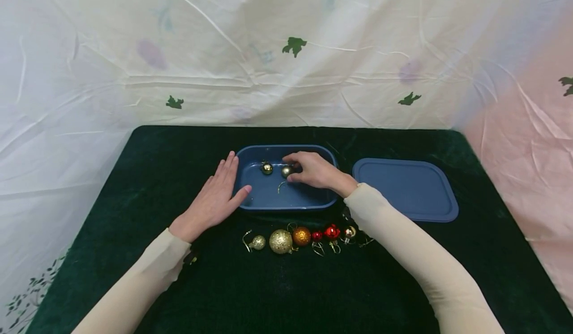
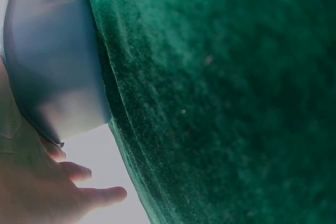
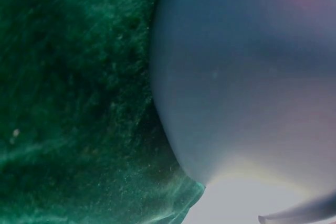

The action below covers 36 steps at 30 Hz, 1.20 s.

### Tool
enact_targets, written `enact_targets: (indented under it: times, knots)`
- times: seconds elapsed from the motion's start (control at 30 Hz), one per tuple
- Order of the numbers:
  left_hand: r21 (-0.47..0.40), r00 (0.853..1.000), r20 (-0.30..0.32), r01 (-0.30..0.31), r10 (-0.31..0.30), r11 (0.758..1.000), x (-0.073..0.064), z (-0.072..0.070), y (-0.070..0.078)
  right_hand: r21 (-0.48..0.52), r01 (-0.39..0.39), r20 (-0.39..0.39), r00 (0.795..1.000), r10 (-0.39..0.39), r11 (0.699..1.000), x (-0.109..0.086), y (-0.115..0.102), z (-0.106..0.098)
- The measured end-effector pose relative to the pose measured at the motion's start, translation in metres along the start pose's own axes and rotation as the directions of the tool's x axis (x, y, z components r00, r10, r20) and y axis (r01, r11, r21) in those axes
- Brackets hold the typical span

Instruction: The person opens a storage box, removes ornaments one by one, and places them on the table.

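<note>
A blue rectangular box stands uncovered on the dark green cloth. My left hand lies along its left end, fingers straight and thumb at the near left corner; in the left wrist view its fingers show beyond the box wall. Inside the box, my right hand has thumb and fingers around a small gold bauble, and a thin hanging loop shows below it. Another shiny gold bauble sits to its left on the box floor. In the right wrist view only the box wall shows, not the hand.
In front of the box runs a row of baubles, including a large glittery gold one, an orange one and a red one. My right sleeve covers the row's right end. A blue lid lies right of the box.
</note>
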State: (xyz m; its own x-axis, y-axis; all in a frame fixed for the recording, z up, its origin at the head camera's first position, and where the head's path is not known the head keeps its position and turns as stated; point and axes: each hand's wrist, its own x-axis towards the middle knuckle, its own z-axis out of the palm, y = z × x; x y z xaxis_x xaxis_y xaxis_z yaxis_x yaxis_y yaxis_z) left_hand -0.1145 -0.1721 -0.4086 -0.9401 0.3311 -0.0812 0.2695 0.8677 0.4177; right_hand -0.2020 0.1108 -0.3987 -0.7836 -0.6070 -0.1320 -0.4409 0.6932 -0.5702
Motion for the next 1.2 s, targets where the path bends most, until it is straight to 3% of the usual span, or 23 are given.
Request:
enact_targets:
  times: [0.5, 1.2]
  knots:
    - [0.003, 1.000, -0.001, -0.003, 0.003, 1.000, 0.001, 0.000, 0.001, -0.057, 0.005, -0.034, 0.999, -0.007, 0.998, 0.003, -0.001, 0.002]
    - [0.019, 1.000, -0.024, -0.003, 0.004, 1.000, 0.003, 0.000, -0.002, 0.051, 0.046, -0.137, 0.990, -0.039, 0.998, -0.020, -0.011, -0.019]
